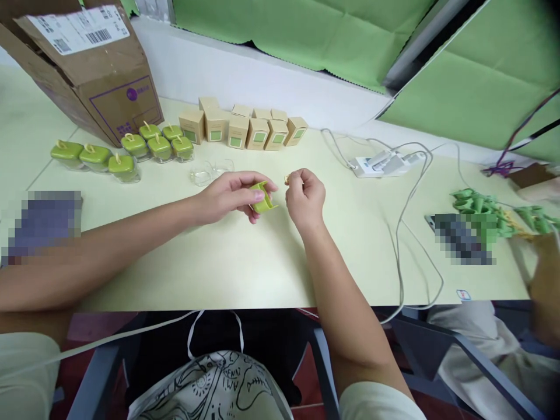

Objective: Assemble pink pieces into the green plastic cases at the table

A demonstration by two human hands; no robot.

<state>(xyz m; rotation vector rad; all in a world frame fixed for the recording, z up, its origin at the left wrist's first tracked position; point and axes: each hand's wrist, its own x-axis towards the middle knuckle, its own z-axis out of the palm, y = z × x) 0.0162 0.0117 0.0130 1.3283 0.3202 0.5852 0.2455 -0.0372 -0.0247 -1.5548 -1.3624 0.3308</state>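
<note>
My left hand (230,195) is closed round a small green square lid (263,198), held just above the pale table (245,262) near its middle. My right hand (305,195) is a few centimetres to the right of the lid, its fingertips pinched on a tiny tan piece (287,179). Behind my hands two clear little containers (210,171) without lids lie on the table.
Several green-lidded jars (126,154) stand at the back left by a cardboard box (91,64). A row of small tan cartons (245,129) lines the back. A white power strip (380,163) with cables lies right; green pieces (485,213) and another person's hand (545,274) are at the far right.
</note>
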